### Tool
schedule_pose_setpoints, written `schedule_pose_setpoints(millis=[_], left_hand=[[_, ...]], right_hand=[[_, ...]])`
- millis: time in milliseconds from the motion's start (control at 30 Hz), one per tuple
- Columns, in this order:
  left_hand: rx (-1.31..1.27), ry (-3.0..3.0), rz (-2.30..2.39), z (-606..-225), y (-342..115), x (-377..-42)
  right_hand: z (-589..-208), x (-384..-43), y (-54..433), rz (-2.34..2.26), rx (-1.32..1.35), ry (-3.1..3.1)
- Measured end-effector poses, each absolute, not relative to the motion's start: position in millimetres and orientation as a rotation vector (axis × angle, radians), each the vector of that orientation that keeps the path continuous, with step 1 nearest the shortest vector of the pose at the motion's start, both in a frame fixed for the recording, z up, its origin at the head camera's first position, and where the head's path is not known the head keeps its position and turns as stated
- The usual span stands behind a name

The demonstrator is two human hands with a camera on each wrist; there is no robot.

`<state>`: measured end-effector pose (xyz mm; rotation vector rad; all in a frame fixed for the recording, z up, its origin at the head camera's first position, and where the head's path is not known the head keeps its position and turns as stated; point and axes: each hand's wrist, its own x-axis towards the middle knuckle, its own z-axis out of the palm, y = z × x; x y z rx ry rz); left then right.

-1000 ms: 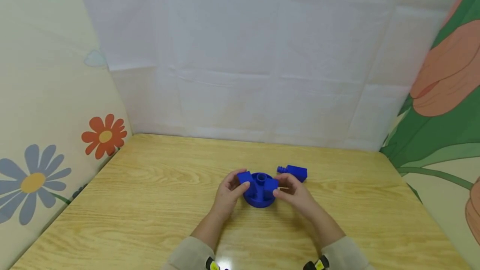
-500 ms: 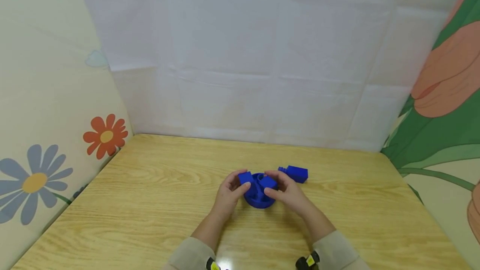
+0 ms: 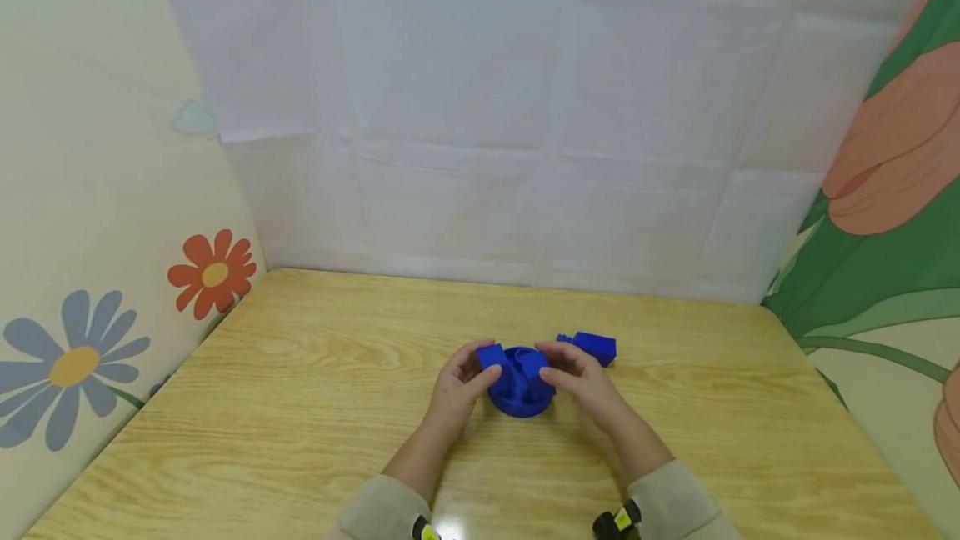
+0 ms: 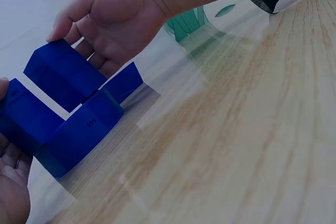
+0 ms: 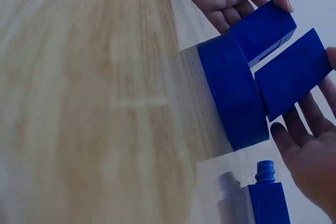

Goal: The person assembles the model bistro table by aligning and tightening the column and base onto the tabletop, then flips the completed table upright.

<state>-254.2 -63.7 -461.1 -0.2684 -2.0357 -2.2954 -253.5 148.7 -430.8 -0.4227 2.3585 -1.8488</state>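
Right grip (image 3: 588,382) pinches block (image 3: 533,367) | base (image 3: 519,409) beneath | threaded piece (image 3: 597,347) just beyond

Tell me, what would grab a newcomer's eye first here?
Most likely the round blue base on the wooden table: the left hand holds one blue block at it, the right hand a second block. Just beyond the right hand lies a loose blue piece with a threaded end. Then come the orange flower and blue-grey flower on the pale wall at left.
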Motion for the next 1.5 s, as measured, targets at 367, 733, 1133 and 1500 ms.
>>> schedule_pose_setpoints(millis=[367,733,1133,1500], left_hand=[[-0.274,-2.034,-2.268,-466,-64,-256],[-0.283,-2.031,-2.270,-466,-64,-256],[-0.280,-2.036,-2.273,-466,-63,-256],[-0.294,-2.013,-2.269,-467,-63,-257]], right_hand=[[-436,-259,143,-2.020,-0.260,2.274],[-437,-263,141,-1.965,-0.269,2.261],[-430,-268,143,-1.860,-0.428,2.108],[-439,-274,146,-1.909,-0.295,2.316]])
